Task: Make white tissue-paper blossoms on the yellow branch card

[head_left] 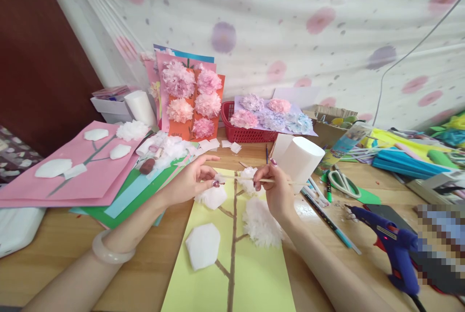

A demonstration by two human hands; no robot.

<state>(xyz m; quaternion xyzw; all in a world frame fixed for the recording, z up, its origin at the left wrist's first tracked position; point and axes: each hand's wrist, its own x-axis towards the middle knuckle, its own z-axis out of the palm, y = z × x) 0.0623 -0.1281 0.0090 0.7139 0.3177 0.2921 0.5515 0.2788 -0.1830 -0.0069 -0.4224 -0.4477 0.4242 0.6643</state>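
A sheet of yellow paper [203, 285] lies in front of me, with a brown painted stem and branches. It carries white padded shapes [204, 246] on the left and fluffy white tissue flowers [262, 221] on the right. Above the sheet, my right hand [276, 188] pinches a thin pale stick [241, 178], held nearly level. My left hand [198, 176] is closed at the stick's left tip, its thumb and fingers around a small bit of white tissue paper [219, 177]. The bit is partly hidden by the fingers.
At right lie a blue hot glue gun [394, 241], scissors [343, 183] and pens [323, 217]. A white paper roll [303, 159] stands behind my right hand. Pink sheets [101, 157] and tissue scraps [169, 147] are at left. A red basket [250, 135] and finished flower cards [189, 128] stand behind.
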